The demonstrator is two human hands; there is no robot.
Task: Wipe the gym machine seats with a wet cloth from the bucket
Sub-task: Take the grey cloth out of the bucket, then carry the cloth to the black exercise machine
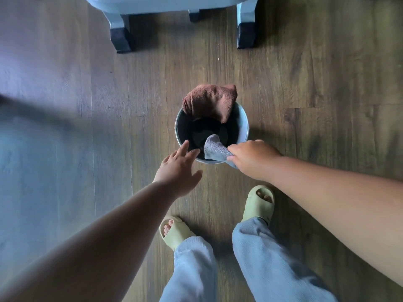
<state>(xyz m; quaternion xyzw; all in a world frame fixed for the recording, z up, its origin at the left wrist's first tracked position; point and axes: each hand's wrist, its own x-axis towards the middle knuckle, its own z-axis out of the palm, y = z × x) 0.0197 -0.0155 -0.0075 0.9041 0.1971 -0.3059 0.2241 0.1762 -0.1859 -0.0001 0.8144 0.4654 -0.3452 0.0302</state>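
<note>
Head view. A metal bucket [243,127] is seen from above at frame centre, standing on a wood-plank floor [327,83]. A grey cloth [214,148] is clamped in the fingers of the right hand [250,159] at the bucket's 5 o'clock rim, one end of the cloth drooping inside. The left hand [177,168] is held at the 7 o'clock rim with fingers spread apart, fingertips at or just over the edge, nothing gripped. A brown towel [210,101] is draped over the rim at 12 o'clock (bunched, partly hanging inward).

Progress, as judged: the task sits at the fetching stage. The cloth is in hand at the bucket; no seat is being wiped here, and all wiping appears to be left.

Hard to make out: the bucket's inside is dark, so water cannot be confirmed, nor whether the grey cloth is wet. At the frame's 12 o'clock only pale frame legs with black feet [246,35] are shown, cut off above (presumably a gym machine); no seat is visible. A blurred dark band crosses at 9 o'clock, unidentified. Sandalled feet are noted at 6 o'clock.
</note>
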